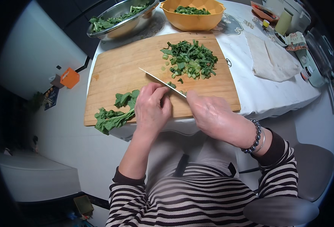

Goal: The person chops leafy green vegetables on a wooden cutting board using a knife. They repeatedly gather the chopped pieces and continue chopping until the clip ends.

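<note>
My left hand [152,106] presses leafy greens [117,113] onto a wooden cutting board [121,65], its fingertips close to the blade. The leaves spread out to the left, partly past the board's front edge. In my right hand [212,113] is a kitchen knife [162,82]; its handle is hidden by the fingers, and the blade slants across the board towards the far left. A few cut bits lie just beyond the blade. A pile of chopped greens [195,59] with pale stem slices rests on the board's far right.
Behind the board stand a metal bowl [121,27] of leafy greens and a yellow plastic basin [195,21] of chopped greens. A white cloth [272,59] lies on the tablecloth [240,76] at right, near a green cup [284,21] and a small bottle [306,73]. A grey chair [311,170] stands right.
</note>
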Motion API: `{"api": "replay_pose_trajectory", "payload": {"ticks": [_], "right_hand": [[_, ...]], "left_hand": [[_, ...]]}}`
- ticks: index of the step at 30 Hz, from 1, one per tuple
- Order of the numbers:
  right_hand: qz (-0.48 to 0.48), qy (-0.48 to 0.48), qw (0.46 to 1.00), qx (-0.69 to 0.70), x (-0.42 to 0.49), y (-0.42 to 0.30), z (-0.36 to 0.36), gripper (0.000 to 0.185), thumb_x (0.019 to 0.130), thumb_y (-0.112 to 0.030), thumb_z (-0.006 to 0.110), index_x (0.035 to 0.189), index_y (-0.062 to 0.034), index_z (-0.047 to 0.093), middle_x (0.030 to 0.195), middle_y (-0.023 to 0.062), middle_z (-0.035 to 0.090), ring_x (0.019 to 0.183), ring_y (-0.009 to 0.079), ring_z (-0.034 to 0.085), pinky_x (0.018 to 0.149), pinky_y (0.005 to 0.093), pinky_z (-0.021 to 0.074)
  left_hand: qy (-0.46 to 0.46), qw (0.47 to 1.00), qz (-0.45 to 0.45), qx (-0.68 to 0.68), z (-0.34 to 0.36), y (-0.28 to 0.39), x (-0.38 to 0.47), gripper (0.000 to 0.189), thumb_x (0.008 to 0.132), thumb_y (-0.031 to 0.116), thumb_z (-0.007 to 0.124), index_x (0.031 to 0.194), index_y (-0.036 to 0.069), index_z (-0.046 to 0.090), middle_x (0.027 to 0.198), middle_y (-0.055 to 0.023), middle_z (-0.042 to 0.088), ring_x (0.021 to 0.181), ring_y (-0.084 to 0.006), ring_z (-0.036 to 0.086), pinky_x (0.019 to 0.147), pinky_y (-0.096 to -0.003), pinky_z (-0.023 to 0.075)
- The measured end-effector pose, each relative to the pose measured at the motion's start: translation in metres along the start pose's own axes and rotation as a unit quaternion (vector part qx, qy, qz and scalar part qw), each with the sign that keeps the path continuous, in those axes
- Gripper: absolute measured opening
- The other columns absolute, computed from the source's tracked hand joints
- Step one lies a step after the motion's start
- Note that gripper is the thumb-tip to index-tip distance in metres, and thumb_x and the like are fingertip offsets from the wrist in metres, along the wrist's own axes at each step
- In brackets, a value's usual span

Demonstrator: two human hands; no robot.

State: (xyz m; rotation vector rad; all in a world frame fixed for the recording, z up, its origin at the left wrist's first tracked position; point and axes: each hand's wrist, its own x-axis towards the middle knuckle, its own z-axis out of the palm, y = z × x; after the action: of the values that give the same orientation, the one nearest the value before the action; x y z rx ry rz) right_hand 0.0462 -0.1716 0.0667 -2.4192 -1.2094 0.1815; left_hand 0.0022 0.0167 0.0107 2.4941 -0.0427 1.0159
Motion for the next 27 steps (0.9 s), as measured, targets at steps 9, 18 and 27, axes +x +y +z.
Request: {"api": "replay_pose_trajectory", "payload": {"ticks": [9,18,27], "right_hand": [[-0.055,0.035,0.998,-0.003,0.008,0.002,0.004,0.013,0.085,0.000,0.052,0.097,0.0016,0.046,0.069,0.0223,0.063,0.066,0.0440,0.064,0.056,0.0510,0.0493],[-0.044,0.076,0.995,-0.049,0.018,0.022,0.004,0.012,0.087,-0.002,0.053,0.097,0.0038,0.053,0.076,0.0235,0.067,0.076,0.0409,0.069,0.067,0.0492,0.0552],[0.021,0.078,0.997,-0.016,-0.003,0.037,-0.012,0.014,0.094,-0.011,0.053,0.093,0.0023,0.048,0.074,0.0258,0.061,0.074,0.0473,0.061,0.067,0.0548,0.0465]], "left_hand": [[-0.027,0.999,0.015,0.008,0.001,-0.006,0.004,0.015,0.078,-0.003,0.067,0.090,0.005,0.071,0.085,-0.0105,0.068,0.080,-0.0312,0.064,0.071,-0.0413,0.0534],[-0.005,1.000,0.027,-0.007,0.005,-0.010,0.007,0.013,0.081,-0.002,0.066,0.092,0.005,0.069,0.085,-0.0121,0.068,0.080,-0.0329,0.064,0.071,-0.0429,0.0530],[-0.023,0.999,-0.035,0.007,0.014,-0.005,0.016,0.008,0.082,0.003,0.068,0.089,0.002,0.071,0.086,-0.0127,0.071,0.083,-0.0317,0.068,0.075,-0.0404,0.0537]]}}
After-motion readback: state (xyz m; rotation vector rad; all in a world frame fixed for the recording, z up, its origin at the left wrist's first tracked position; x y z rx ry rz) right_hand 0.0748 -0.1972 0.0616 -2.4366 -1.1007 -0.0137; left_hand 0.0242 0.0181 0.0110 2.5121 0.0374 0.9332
